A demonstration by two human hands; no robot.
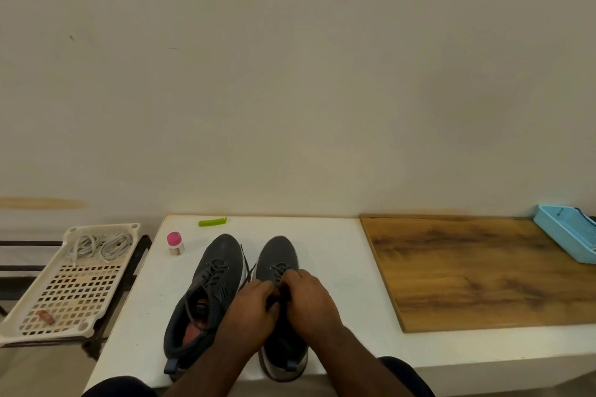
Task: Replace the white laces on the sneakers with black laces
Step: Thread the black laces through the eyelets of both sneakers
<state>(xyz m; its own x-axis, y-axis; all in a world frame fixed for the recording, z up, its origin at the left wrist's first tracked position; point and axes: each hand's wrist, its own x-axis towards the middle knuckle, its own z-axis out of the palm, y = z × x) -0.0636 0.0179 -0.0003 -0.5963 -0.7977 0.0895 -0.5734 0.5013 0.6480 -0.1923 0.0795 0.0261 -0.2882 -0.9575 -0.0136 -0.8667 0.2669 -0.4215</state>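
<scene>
Two dark grey mesh sneakers stand side by side on the white table (325, 245), heels at its near edge and toes toward the far edge by the wall, so each long axis runs near-to-far. The left sneaker (206, 293) already carries a black lace (213, 274) through its eyelets, ends loose. Both hands meet over the throat of the right sneaker (278, 255): the left hand (250, 303) reaches across from the gap between the shoes, the right hand (306, 296) comes from the outer side, and the curled fingers of both close on the black lace of the right sneaker (280, 267) at mid-tongue, apparently pinching its ends; the exact hold is hidden under the knuckles. Laced rows lie just beyond the grip, toward the toe; the collar lies nearer the person, beneath the wrists. By this reading the remaining eyelets or the knot sit on the near side of the grip, equally close to both hands. The removed white laces (100, 245) lie coiled in the far end of a cream perforated plastic tray (25, 316) on a rack, apart from the table's left edge.
</scene>
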